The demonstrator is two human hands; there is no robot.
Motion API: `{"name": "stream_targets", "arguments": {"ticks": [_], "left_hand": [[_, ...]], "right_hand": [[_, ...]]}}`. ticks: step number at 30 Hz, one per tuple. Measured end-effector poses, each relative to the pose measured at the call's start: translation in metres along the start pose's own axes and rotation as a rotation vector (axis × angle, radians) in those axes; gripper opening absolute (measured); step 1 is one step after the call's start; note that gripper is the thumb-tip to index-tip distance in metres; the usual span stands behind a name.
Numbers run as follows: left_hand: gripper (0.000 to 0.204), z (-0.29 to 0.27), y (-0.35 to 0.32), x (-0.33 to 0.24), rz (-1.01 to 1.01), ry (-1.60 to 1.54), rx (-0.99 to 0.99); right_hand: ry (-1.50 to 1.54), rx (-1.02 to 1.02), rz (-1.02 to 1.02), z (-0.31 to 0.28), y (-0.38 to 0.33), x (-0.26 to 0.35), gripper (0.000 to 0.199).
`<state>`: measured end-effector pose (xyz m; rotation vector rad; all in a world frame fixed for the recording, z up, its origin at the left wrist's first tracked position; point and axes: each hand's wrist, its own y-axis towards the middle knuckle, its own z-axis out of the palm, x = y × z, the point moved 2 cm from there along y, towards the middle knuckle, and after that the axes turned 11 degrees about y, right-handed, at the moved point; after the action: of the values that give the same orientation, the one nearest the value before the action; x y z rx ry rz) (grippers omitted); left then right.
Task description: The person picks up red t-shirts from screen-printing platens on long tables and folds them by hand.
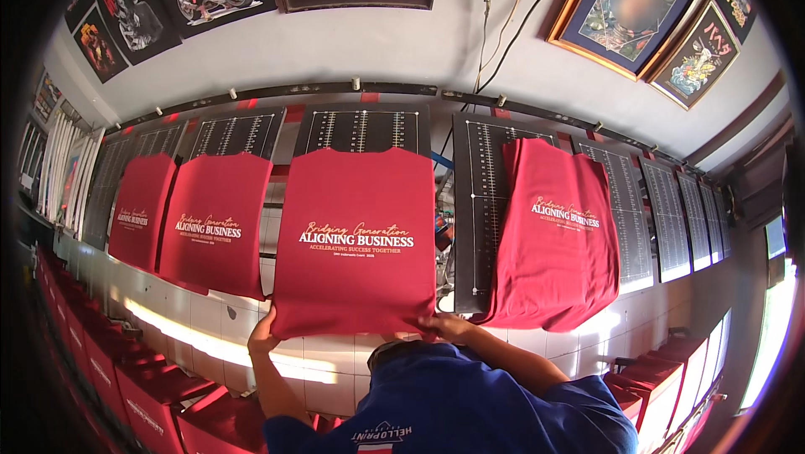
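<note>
A red T-shirt [355, 194] with white and gold lettering lies flat over a black board [362, 129] with white ruled marks. Its near hem hangs toward me. My left hand [262, 333] grips the hem's left corner, fingers partly hidden by the cloth. At the right corner, my right hand [446, 327] pinches the same hem, its fingertips against the fabric. To the right, several red shirts appear stacked in a loose pile [558, 236], lying askew on another marked board [478, 202].
Two more printed red shirts [214, 219] cover boards on the left. Bare marked boards [667, 215] continue to the right. A dark rail [319, 91] runs along the wall behind. Red shirts [151, 404] hang over a row at lower left, with others [662, 378] at lower right.
</note>
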<state>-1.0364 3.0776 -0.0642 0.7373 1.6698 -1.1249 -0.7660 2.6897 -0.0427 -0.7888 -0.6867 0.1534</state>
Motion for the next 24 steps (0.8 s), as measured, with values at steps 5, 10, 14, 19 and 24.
{"name": "stream_targets", "arguments": {"ticks": [5,10,14,19,24], "left_hand": [[0.046,0.016,-0.008,-0.156,0.060,-0.565,-0.400],[0.053,0.052,0.025,-0.277,0.650,-0.835,-0.063],[0.052,0.085,-0.012,-0.348,1.000,-0.610,0.089],[0.040,0.209,-0.012,-0.473,1.000,-0.606,0.304],[0.030,0.345,0.077,-0.526,0.593,-0.530,-0.003]], "right_hand": [[0.171,-0.022,-0.312,0.015,-0.060,0.076,0.026],[0.516,0.238,-0.974,0.021,-0.149,0.207,0.052],[0.315,0.249,-1.375,-0.045,-0.261,0.211,0.055],[0.108,-0.157,-1.740,-0.108,-0.413,0.237,0.048],[0.146,-0.765,-1.478,-0.153,-0.486,0.309,0.031]]}}
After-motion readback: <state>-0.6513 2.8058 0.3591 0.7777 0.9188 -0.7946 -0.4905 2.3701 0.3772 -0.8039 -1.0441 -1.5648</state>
